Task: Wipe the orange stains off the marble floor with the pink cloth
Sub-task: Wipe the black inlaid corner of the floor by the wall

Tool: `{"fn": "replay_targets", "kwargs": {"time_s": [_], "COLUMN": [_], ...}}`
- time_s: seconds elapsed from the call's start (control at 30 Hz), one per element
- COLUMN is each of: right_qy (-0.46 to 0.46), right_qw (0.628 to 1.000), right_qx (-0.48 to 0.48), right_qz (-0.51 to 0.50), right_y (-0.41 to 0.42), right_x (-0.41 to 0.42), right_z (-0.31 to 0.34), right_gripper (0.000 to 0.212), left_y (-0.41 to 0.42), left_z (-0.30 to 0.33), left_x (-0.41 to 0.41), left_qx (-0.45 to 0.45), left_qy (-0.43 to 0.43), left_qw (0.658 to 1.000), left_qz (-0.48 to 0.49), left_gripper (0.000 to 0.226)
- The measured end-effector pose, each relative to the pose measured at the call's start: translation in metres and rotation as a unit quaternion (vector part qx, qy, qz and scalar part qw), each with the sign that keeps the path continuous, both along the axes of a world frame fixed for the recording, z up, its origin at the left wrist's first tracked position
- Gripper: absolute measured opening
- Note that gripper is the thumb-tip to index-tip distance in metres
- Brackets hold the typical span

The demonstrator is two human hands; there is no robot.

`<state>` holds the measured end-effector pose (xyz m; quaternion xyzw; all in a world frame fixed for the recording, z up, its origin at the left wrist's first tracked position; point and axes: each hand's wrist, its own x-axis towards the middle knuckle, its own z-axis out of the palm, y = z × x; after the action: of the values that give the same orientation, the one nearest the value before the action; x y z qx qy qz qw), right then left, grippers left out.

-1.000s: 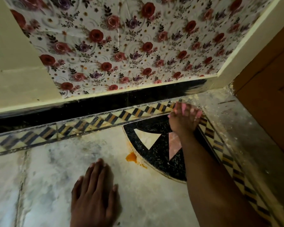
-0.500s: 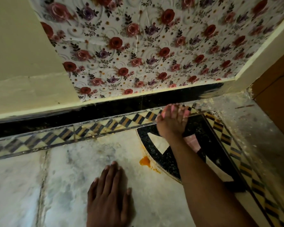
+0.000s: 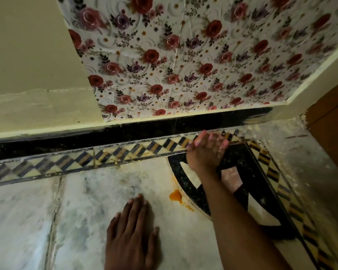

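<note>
I am pressing my left hand (image 3: 133,236) flat and open on the marble floor (image 3: 98,201). My right hand (image 3: 205,152) is squeezing the pink cloth (image 3: 223,143) by the wall. The orange stain (image 3: 175,196) is lying between my hands, nearer my left.

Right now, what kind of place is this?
Probably a home interior, at floor level in a corner: marble floor with a patterned inlay border, rose-print wall covering, and a wooden door or panel at right.
</note>
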<state>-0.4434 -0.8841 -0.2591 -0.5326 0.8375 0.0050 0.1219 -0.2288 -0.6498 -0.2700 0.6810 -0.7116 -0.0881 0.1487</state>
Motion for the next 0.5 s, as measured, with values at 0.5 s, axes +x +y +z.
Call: {"fn": "replay_targets", "kwargs": {"time_s": [0.5], "right_qy": [-0.008], "right_qw": [0.994], "right_qx": [-0.061], "right_qz": [-0.093], "right_y": [0.033], "right_x": [-0.093], "right_z": [-0.008], "right_gripper": [0.069], "left_y": [-0.002], "left_z": [-0.003], "left_x": [0.005], "left_qx": [0.024], "left_qy": [-0.019], "left_qw": [0.999], "left_qz": [-0.015], "left_gripper": [0.069]}}
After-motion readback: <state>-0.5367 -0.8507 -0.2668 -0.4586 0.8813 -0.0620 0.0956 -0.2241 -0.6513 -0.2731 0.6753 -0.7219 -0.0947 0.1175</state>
